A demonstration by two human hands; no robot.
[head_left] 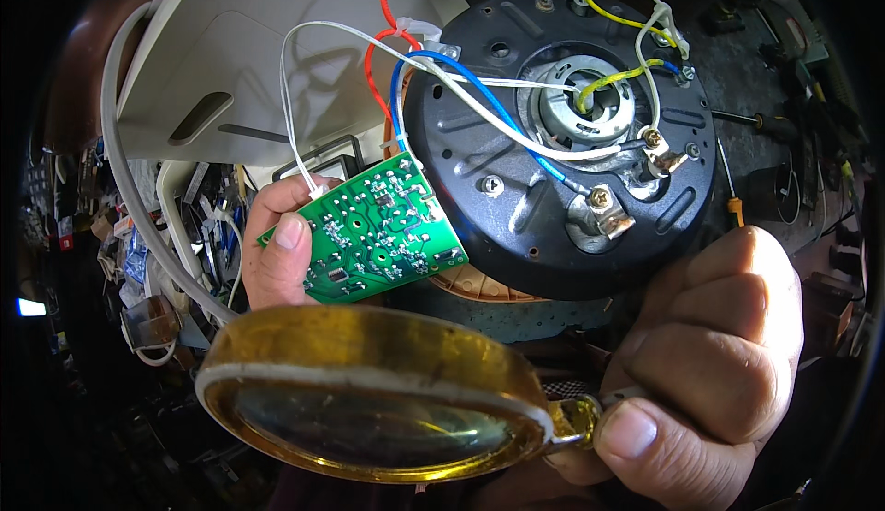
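Between the thumb and fingers of my left hand [281,248] is a green circuit board [378,230], tilted, its soldered side facing up. White, blue and red wires run from the board's far edge to a round black metal heating plate [498,151], where some end at screw terminals [601,202]. My right hand [714,363] is closed around the short handle of a magnifying glass [369,391]. Its amber-coloured rim and lens are in front of my left hand, nearer to me, and cover part of the left palm.
A pale plastic housing [230,59] with a slot stands at the back left. A grey cord [138,170] curves down the left side. Screwdrivers [761,124] lie right of the plate. Cluttered small parts and tools [120,234] fill the left.
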